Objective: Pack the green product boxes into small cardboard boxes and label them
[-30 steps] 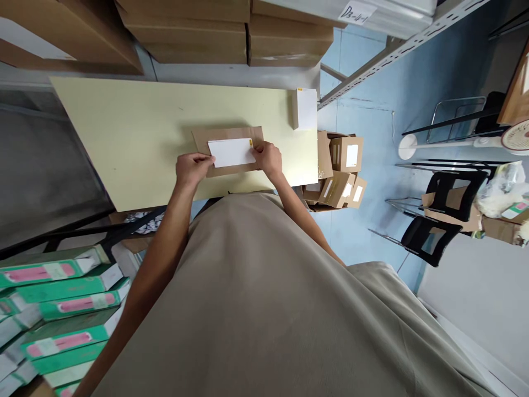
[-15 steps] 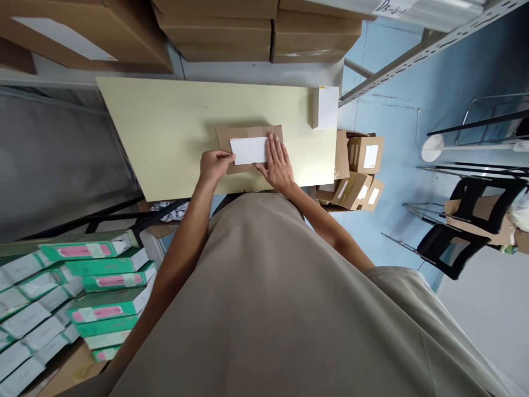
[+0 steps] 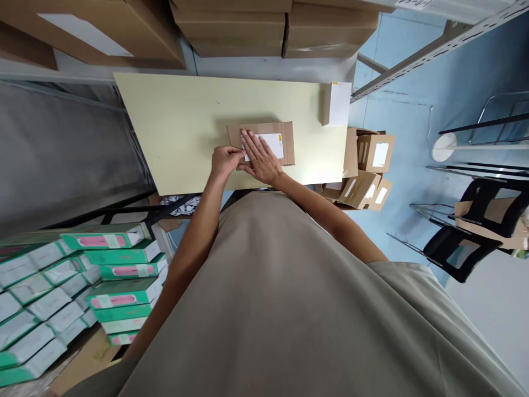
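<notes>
On the pale yellow table lies a small brown cardboard box (image 3: 288,143). A white label (image 3: 271,144) with a small yellow mark at its right end covers much of the box's top. My right hand (image 3: 262,160) presses flat across the label's left part, fingers stretched out and hiding some of it. Close beside it, my left hand (image 3: 226,161) has thumb and fingers pinched at the label's left edge. The pinched corner itself is mostly hidden.
A white stack of labels (image 3: 339,105) stands at the table's (image 3: 177,121) far right corner. Large cartons (image 3: 235,36) sit behind the table. Opened cardboard boxes (image 3: 359,184) are at the right, and green-and-white boxes (image 3: 124,298) are piled at lower left.
My right hand has slid left across the label from its right end, uncovering the yellow mark. My left hand stays at the label's left edge. The whole view has shifted slightly.
</notes>
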`<state>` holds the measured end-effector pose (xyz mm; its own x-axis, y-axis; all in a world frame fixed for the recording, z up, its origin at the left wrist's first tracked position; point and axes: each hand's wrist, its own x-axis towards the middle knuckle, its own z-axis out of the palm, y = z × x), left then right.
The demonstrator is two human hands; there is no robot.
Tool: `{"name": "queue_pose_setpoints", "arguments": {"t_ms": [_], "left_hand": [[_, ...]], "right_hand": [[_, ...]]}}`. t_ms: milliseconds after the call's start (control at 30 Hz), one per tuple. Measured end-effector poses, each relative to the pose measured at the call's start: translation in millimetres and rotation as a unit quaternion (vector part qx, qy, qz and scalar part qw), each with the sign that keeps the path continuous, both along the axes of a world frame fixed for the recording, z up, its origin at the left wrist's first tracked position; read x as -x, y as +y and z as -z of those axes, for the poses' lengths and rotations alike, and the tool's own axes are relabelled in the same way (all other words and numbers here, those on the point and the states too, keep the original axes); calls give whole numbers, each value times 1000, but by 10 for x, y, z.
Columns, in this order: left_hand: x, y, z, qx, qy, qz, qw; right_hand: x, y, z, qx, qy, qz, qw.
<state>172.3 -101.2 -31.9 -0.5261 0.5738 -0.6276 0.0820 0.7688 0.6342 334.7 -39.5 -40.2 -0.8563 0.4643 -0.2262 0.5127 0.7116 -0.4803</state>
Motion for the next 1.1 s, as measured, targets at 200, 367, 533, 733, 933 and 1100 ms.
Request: {"name": "queue_pose_setpoints", "arguments": {"t_ms": [200,367,533,733,933,1100], "left_hand": [[15,9,30,9,-7,4,1000],[14,-1,34,17,-16,-3,1000],[21,-3,44,14,-17,-2,1000],[26,-5,43,5,-9,19,1000],[29,-51,11,-27,8,56,998],[64,-140,-32,-9,-32,47,998]], "right_hand": [[-86,0,-30,2,7,-16,1000],[-398,-2,-78,-7,1,12,1000],[-689,38,-96,-10,-13,85,996],[-549,-36,-110,-8,-19,74,997],[-201,-171,-206,16,-41,-16,999],[-80,-221,-232,42,-50,-45,997]]}}
